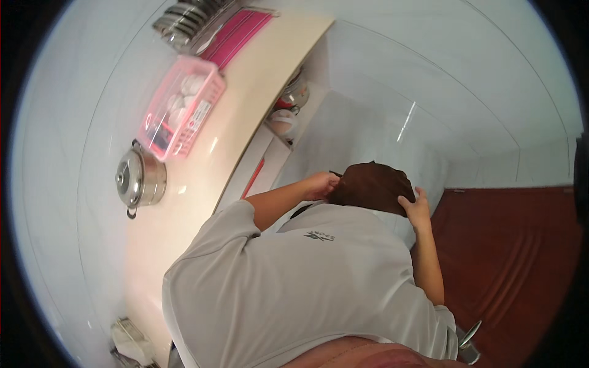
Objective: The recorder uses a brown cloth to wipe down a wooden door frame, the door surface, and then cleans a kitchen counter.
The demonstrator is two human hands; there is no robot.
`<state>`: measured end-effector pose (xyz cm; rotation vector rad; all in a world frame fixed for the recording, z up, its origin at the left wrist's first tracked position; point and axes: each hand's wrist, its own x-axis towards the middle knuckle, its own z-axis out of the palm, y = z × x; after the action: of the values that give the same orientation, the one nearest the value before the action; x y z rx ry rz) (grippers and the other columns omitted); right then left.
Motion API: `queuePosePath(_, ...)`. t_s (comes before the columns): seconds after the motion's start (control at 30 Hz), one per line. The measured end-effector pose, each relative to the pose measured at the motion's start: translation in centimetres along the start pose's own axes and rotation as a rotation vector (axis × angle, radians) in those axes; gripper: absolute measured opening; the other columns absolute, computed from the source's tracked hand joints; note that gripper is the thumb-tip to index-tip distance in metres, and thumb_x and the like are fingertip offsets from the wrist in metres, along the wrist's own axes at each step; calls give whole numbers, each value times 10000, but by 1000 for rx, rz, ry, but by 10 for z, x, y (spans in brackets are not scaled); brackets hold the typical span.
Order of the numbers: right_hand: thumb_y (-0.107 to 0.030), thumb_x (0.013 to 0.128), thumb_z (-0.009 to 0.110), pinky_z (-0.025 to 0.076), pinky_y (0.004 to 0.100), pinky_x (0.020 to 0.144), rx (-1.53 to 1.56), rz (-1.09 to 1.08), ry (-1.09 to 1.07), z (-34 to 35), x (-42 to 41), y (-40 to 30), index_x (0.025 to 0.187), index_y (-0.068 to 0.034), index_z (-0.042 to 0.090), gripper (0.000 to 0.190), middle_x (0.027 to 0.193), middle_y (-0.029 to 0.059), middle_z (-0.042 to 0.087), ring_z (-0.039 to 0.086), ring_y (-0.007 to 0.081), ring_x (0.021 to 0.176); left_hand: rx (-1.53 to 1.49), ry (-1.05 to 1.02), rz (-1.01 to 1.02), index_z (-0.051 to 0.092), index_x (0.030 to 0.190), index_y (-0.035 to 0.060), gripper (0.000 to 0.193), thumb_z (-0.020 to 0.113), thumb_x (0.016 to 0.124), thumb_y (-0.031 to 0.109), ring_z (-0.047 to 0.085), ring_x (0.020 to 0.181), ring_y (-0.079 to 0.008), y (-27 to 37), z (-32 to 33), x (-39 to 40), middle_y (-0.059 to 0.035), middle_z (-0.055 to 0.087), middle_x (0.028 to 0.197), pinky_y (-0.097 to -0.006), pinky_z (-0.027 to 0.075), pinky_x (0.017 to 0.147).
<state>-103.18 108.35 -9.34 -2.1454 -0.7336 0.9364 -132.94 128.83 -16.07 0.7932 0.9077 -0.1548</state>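
Note:
A dark brown cloth [372, 187] is stretched between my two hands in front of my waist. My left hand [323, 185] grips its left edge, where a thin dark strip sticks out beside the fingers. At the opposite edge, my right hand [415, 209] pinches the cloth with the thumb on top. The fabric hangs in loose folds and hides part of the floor. Whether it is a garment or a plain piece of cloth, I cannot tell.
Along the left runs a cream countertop [202, 184] with a lidded steel pot [142, 177], a pink plastic basket [195, 122] of white items and a magenta mat [241, 34]. Jars [294, 94] stand on the shelf beneath. A red-brown door [501, 257] is at the right.

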Motion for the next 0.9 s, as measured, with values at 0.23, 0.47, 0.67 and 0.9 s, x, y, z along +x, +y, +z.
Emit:
queuePosePath(0.23,-105,834,827,534,341,938,73,-362,-425,79,37,-120,1373,-2,598,594,1234,143,666,650,240,1127,337,479,327,686,1155,19,317,614,1004,289,691,969,-248,18,-61,-98,-102,736,1076,-403,546,849)
queuePosePath(0.47,-128,759,818,454,364,1079,-860,-815,-482,146,100,-174,999,-61,747,259,1256,172,665,553,293,1305,455,1024,419,666,1283,98,423,708,948,353,721,942,-336,16,-103,-123,-166,746,986,-435,537,883)
queuePosePath(0.67,-188,870,800,528,269,779,-134,-507,-959,175,182,-276,1046,-35,713,249,897,15,697,633,114,827,750,791,366,764,1172,97,420,813,829,334,679,975,-338,41,-113,-177,-157,719,1029,-431,531,874)
queuePosePath(0.9,-305,874,792,525,381,935,-163,-939,-742,274,290,-471,1163,-30,708,408,1084,115,724,663,239,1058,710,1628,423,741,1173,72,397,831,829,246,673,1040,-343,163,-205,-206,-147,703,1106,-419,535,917)
